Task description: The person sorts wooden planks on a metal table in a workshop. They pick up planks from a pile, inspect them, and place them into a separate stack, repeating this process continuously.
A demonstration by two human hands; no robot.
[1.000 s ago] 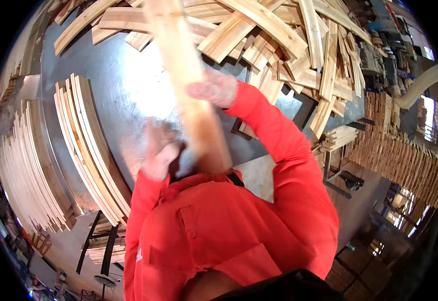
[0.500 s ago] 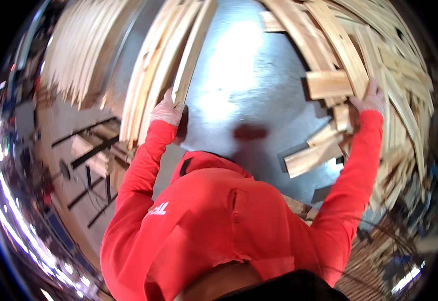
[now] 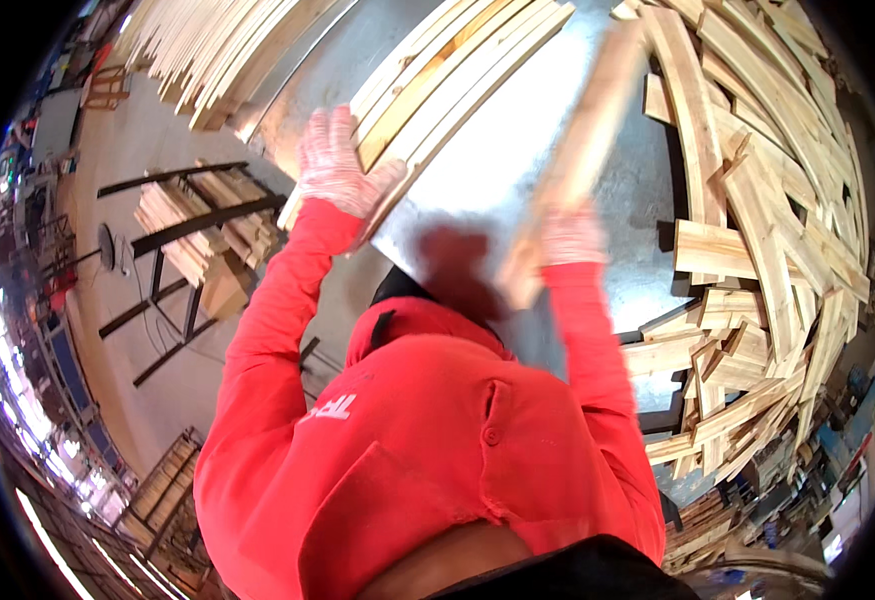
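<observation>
My left hand [image 3: 342, 165], in a pale glove, lies with fingers stretched and thumb apart over the near ends of a row of long wooden boards [image 3: 437, 95]. The boards lie side by side on a shiny metal table [image 3: 457, 215]. In my right hand [image 3: 572, 235], also gloved and smeared by motion, is one wooden board [image 3: 587, 135]. That board slants over the bare metal, to the right of the row and apart from it. How the right fingers wrap round it is partly hidden.
A jumbled heap of boards [image 3: 747, 230] covers the table's right side, some crossing others. A neat stack of thin boards [image 3: 202, 50] is at the far left. Below on the left, a dark metal rack [image 3: 192, 220] holds short wood pieces [image 3: 182, 240].
My right hand has come left from the heap, bringing a board over the middle of the metal. My left hand's fingers have spread over the row. The view has shifted too.
</observation>
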